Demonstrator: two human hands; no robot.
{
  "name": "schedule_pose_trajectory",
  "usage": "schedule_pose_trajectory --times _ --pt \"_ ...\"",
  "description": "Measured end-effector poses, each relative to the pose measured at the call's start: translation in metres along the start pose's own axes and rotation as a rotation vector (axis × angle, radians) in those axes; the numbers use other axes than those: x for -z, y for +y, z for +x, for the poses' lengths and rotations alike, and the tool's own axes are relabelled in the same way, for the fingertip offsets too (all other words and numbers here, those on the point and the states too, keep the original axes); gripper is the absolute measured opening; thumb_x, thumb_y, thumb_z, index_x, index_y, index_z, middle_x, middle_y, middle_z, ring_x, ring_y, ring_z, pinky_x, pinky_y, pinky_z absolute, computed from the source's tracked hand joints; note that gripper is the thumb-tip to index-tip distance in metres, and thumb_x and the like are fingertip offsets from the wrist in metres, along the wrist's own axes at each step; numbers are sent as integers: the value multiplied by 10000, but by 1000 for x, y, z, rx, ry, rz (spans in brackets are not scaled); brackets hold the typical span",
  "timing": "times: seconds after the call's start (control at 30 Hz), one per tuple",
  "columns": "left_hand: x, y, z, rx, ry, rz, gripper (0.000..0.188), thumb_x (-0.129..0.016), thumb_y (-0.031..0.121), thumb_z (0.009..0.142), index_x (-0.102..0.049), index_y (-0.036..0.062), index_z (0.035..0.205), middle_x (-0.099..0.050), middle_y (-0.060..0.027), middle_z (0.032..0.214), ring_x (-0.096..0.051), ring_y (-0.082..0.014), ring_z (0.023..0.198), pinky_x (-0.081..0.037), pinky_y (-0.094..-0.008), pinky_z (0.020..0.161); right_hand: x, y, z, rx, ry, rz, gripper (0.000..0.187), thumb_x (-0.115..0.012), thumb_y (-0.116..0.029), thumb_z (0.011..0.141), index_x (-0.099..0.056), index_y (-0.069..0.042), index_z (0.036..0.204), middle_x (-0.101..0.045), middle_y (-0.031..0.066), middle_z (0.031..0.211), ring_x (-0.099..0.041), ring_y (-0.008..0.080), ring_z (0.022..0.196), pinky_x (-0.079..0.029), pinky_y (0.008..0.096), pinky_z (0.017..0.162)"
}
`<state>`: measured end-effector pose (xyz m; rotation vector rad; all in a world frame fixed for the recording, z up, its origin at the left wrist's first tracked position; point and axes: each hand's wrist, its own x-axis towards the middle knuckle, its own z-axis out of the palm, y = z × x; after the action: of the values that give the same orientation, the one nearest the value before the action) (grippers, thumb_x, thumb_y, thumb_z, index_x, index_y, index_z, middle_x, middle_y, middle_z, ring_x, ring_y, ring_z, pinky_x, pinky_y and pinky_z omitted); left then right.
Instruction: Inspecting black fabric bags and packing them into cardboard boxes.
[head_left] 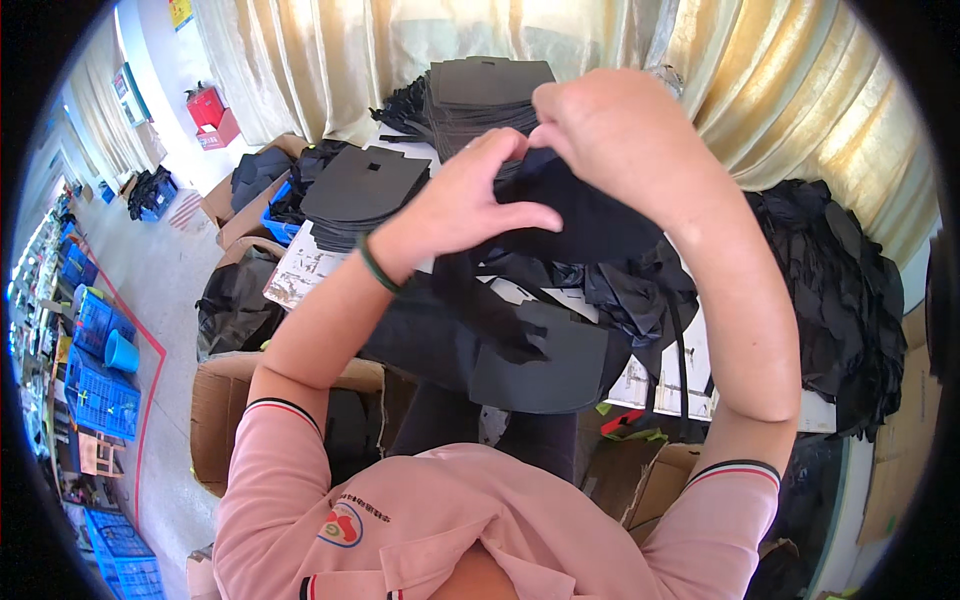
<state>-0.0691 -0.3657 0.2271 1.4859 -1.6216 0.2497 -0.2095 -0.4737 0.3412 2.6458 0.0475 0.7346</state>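
Catalogue of what I see through the head camera, at my remove from the work.

Right hand (605, 115): upper centre of the frame, fingers curled together, closed on the upper edge of the black cloth (610, 215). Left hand (450, 205): just left of it, thumb well apart from the forefinger, fingertips near the right hand; I cannot tell whether they grip.

Black cloth: centre of the frame, hanging below the right hand.

Bench (302, 265): white top, scuffed and worn at its left end; a further bare strip at centre right.

On the bench: one stack of dark panels (490, 85), upper centre; a second, lower pile (365, 190), left of centre. Loose black material (640, 295), crumpled, right of centre.

Dark flat piece (540, 375): lower centre, at the near side of the bench.

Heap of black pieces (830, 290): right of the frame.

Containers: blue bin (281, 228), left of the second pile; open cardboard box (222, 410), lower left.

Room: pale gold curtains (820, 90) along the top; grey floor (185, 310) at left, marked by a red line (152, 410); blue crates (105, 400) beyond it, a light-blue bucket (121, 351) among them.
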Motion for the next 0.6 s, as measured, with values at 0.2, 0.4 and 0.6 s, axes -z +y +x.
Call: schedule_pose_trajectory --times 0.2,0.4,0.6 --pt "-10 -33 -24 92 182 53 245 -722 35 705 -560 58 887 -593 -99 869 -587 -320 878 -482 -398 765 8 -13 -17 10 -132 227 172 -672 -178 792 -694 -15 742 -652 201 727 -651 384 722 -514 451 645" --pt "32 -80 -119 238 187 260 262 -681 -83 649 -561 37 848 -620 -122 993 -608 -312 996 -475 -345 878 -6 -22 -78 13 -361 759 208 -705 -230 828 -623 -50 763 -622 160 661 -626 362 648 -486 429 591" --pt "88 -94 -214 400 81 372 291 -692 -84 612 -614 45 861 -630 -126 1063 -585 -321 1050 -462 -387 899 -44 -62 -156 93 -613 1327 140 -738 -161 841 -633 -69 848 -640 68 652 -611 211 539 -451 292 520"
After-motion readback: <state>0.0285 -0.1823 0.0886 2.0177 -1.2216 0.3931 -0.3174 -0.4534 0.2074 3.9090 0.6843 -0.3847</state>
